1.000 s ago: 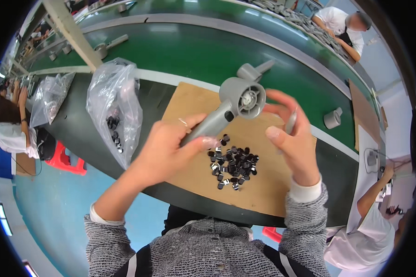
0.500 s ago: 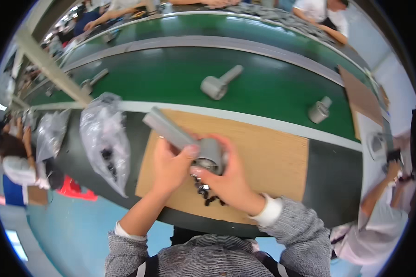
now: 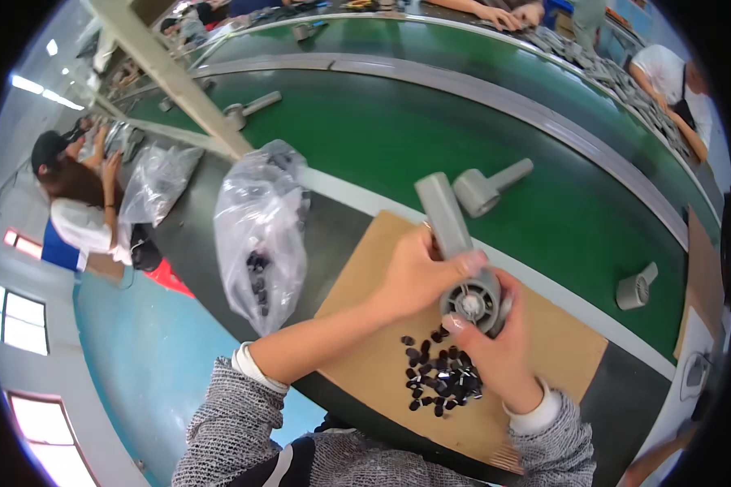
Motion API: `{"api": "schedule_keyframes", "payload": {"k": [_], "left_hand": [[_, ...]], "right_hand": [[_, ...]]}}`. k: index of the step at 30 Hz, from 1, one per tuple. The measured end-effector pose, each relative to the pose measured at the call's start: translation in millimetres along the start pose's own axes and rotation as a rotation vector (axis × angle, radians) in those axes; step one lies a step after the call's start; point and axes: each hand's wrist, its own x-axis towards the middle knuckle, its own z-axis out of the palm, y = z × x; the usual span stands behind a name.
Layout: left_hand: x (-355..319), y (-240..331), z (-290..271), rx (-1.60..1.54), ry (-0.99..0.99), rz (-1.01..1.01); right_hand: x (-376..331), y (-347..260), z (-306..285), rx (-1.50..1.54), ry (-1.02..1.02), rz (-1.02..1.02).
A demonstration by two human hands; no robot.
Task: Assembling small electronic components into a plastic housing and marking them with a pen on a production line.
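Observation:
Between my two hands is a grey hair dryer body (image 3: 444,213), its handle pointing up and away. Its round open end faces me and shows a spoked, fan-like inside with a pale centre. My left hand (image 3: 414,280) is closed around the lower handle, thumb across its near side. The barrel rests in my right hand (image 3: 499,337), fingers behind it and thumb on the near rim. Just below, a pile of small black parts (image 3: 439,377) lies on a brown cardboard sheet (image 3: 552,345).
A clear plastic bag (image 3: 260,219) with black pieces lies left of the cardboard. Across the far side runs a green conveyor belt (image 3: 365,122) carrying more hair dryer bodies (image 3: 477,193). A slanted post (image 3: 170,77) rises at the left. Other people work around the line.
My view has turned, so the table looks tilted. The hair dryer body is turned, its handle now steeper and its open end showing more fully. Both hands keep hold; the black pile shows more.

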Motion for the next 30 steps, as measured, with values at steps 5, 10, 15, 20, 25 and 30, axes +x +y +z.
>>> {"api": "schedule_keyframes", "payload": {"k": [5, 10, 15, 20, 25, 30], "left_hand": [[25, 3, -7, -0.397, -0.112, -0.198], [43, 10, -38, 0.329, 0.099, 0.074], [92, -2, -37, 0.722, 0.172, 0.269], [122, 3, -38, 0.937, 0.017, 0.424], [131, 24, -46, 0.691, -0.094, 0.053], [89, 3, -77, -0.541, -0.285, 0.075]], "right_hand": [[32, -13, -21, 0.257, -0.055, 0.196], [62, -17, -54, 0.377, 0.132, 0.242], [109, -17, -131, 0.007, 0.381, 0.196], [105, -11, -141, -0.701, 0.389, 0.242], [57, -17, -147, -0.772, 0.538, 0.111], [-20, -31, -144, -0.307, 0.246, 0.193]]}}
